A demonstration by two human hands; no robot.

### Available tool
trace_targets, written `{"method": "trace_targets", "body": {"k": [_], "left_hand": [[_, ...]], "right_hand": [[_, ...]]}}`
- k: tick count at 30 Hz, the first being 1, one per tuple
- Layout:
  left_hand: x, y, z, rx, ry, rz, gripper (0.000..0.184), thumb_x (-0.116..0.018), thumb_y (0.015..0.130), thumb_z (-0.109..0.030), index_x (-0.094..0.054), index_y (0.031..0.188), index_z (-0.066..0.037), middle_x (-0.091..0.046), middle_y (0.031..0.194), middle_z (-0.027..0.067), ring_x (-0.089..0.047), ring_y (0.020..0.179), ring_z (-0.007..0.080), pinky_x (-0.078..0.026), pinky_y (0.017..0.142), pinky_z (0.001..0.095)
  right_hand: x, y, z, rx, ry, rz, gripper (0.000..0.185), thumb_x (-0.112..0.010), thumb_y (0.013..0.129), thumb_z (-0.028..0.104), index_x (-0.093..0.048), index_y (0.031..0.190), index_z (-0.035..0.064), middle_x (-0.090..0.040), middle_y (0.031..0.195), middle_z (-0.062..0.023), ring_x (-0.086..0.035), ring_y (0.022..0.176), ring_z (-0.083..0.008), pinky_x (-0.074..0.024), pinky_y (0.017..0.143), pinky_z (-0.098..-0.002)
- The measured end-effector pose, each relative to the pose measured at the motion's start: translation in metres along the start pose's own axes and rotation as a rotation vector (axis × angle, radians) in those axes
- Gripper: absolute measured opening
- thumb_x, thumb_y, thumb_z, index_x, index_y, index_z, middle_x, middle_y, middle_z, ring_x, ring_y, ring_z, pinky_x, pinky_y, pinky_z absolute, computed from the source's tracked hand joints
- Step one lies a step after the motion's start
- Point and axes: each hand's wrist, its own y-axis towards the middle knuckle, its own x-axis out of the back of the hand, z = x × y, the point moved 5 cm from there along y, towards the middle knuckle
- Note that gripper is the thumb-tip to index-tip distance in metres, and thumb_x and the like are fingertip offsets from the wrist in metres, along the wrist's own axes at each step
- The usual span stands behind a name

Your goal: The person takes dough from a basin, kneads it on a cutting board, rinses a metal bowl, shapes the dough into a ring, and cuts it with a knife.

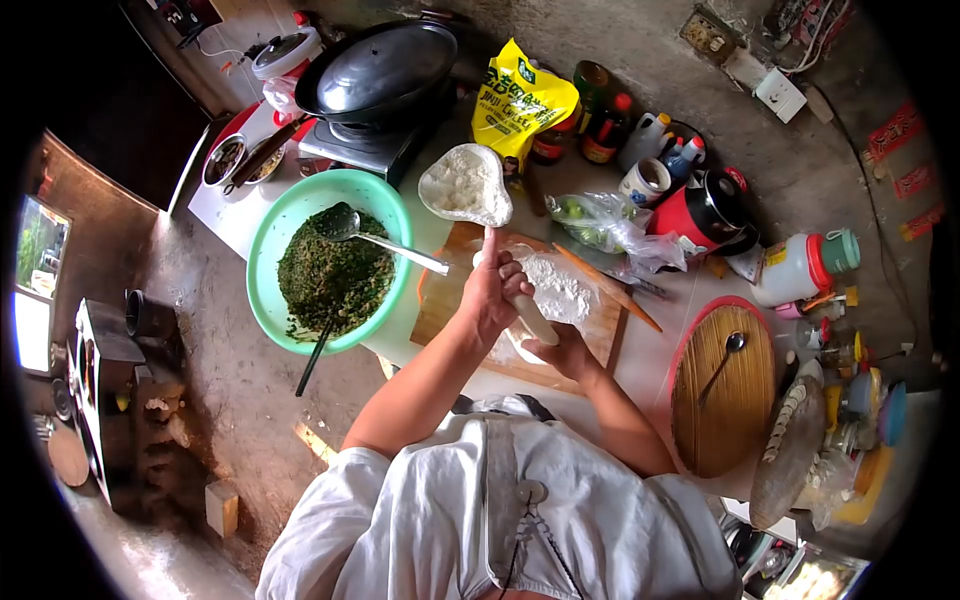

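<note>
A pale roll of dough is held between my two hands over the floured wooden board. My left hand is closed round the upper end of the roll, with one finger pointing up toward the flour bowl. At the lower end, my right hand grips the dough. Loose white flour is spread on the board beyond the hands. A thin wooden rolling pin lies slanted across the board's right side. The white bowl of flour stands just past the board.
Left of the board is a green basin of chopped green filling with a metal spoon. Behind sit a lidded wok, a yellow bag and several bottles. On the right is a round slatted tray with a spoon.
</note>
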Motion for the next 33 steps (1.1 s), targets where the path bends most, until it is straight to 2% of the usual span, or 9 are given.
{"method": "trace_targets", "body": {"k": [5, 9, 13, 15, 18, 20, 24, 28, 33], "left_hand": [[0.017, 0.012, -0.013, -0.173, -0.001, -0.034, 0.054, -0.055, 0.082, -0.048, -0.048, 0.107, 0.000, -0.060, 0.087, 0.0068, -0.054, 0.065, 0.0113, -0.043, 0.064, 0.0216], [0.001, -0.006, 0.003, -0.216, 0.194, 0.305, 0.075, -0.028, 0.082, -0.067, -0.029, 0.133, -0.012, -0.037, 0.134, 0.0126, -0.041, 0.116, 0.0216, -0.034, 0.094, 0.0378], [-0.008, -0.013, 0.040, -0.112, 0.332, 0.508, 0.080, -0.025, 0.080, -0.070, -0.030, 0.134, -0.012, -0.031, 0.138, 0.0066, -0.031, 0.124, 0.0212, -0.023, 0.104, 0.0371], [-0.010, -0.019, 0.047, -0.352, 0.583, 0.470, 0.074, -0.024, 0.086, -0.061, -0.024, 0.136, -0.006, -0.024, 0.141, 0.0097, -0.023, 0.130, 0.0236, -0.016, 0.107, 0.0354], [-0.004, -0.019, 0.037, -0.603, 0.804, 0.462, 0.062, -0.033, 0.091, -0.045, -0.024, 0.136, -0.002, -0.029, 0.138, 0.0137, -0.024, 0.129, 0.0226, -0.016, 0.106, 0.0320], [0.010, 0.001, 0.014, -0.792, 1.077, 0.421, 0.060, -0.032, 0.091, -0.043, -0.026, 0.135, -0.003, -0.034, 0.136, 0.0127, -0.023, 0.130, 0.0225, -0.013, 0.106, 0.0307], [0.019, -0.006, 0.042, -0.318, 0.616, 0.363, 0.072, -0.024, 0.090, -0.054, -0.011, 0.139, -0.002, -0.011, 0.145, 0.0093, -0.007, 0.134, 0.0217, -0.005, 0.107, 0.0312], [-0.002, -0.027, 0.042, -0.591, 1.041, 0.447, 0.075, -0.027, 0.089, -0.054, -0.010, 0.138, 0.001, -0.014, 0.144, 0.0135, -0.007, 0.134, 0.0212, -0.005, 0.107, 0.0319], [0.012, -0.010, 0.016, -0.477, 0.691, 0.243, 0.070, -0.028, 0.090, -0.052, -0.018, 0.137, -0.002, -0.020, 0.143, 0.0113, -0.016, 0.132, 0.0192, -0.011, 0.106, 0.0296]], "right_hand": [[0.004, 0.002, -0.009, 0.099, 0.155, -0.132, 0.028, -0.066, 0.075, 0.025, -0.056, 0.087, 0.0014, -0.053, 0.068, -0.0015, -0.046, 0.064, -0.0090, -0.0403, 0.058, -0.0268], [0.010, -0.007, 0.040, 0.177, 0.504, -0.070, 0.031, -0.067, 0.076, 0.025, -0.054, 0.090, 0.0004, -0.050, 0.072, 0.0007, -0.044, 0.066, -0.0070, -0.0393, 0.057, -0.0257], [0.019, 0.008, 0.063, 0.511, 0.007, -0.652, 0.041, -0.042, 0.089, 0.038, -0.047, 0.102, -0.0007, -0.049, 0.100, -0.0180, -0.048, 0.091, -0.0287, -0.0371, 0.079, -0.0364], [0.030, 0.020, 0.056, 0.308, 0.196, -0.804, 0.049, -0.027, 0.093, 0.037, -0.033, 0.123, -0.0017, -0.030, 0.129, -0.0222, -0.027, 0.123, -0.0343, -0.0230, 0.100, -0.0380], [0.009, 0.023, 0.068, 0.356, 0.412, -0.509, 0.067, -0.023, 0.092, 0.044, -0.005, 0.137, -0.0022, -0.006, 0.143, -0.0211, -0.006, 0.133, -0.0328, -0.0096, 0.107, -0.0370], [0.009, 0.025, 0.066, 0.332, 0.412, -0.499, 0.069, -0.022, 0.092, 0.046, -0.004, 0.137, -0.0025, -0.007, 0.144, -0.0204, -0.006, 0.133, -0.0313, -0.0097, 0.107, -0.0360], [0.016, 0.037, 0.053, 0.246, 0.434, -0.484, 0.075, -0.018, 0.090, 0.053, -0.001, 0.137, -0.0034, -0.007, 0.144, -0.0179, -0.007, 0.133, -0.0253, -0.0101, 0.107, -0.0322], [0.021, 0.035, 0.073, 0.201, 0.725, -0.434, 0.080, -0.016, 0.088, 0.060, -0.005, 0.138, -0.0018, -0.011, 0.144, -0.0139, -0.015, 0.132, -0.0221, -0.0102, 0.107, -0.0297], [0.001, 0.040, 0.072, 0.116, 0.780, -0.416, 0.070, -0.018, 0.090, 0.056, -0.021, 0.127, -0.0030, -0.029, 0.128, -0.0129, -0.034, 0.116, -0.0191, -0.0286, 0.097, -0.0295]]}}
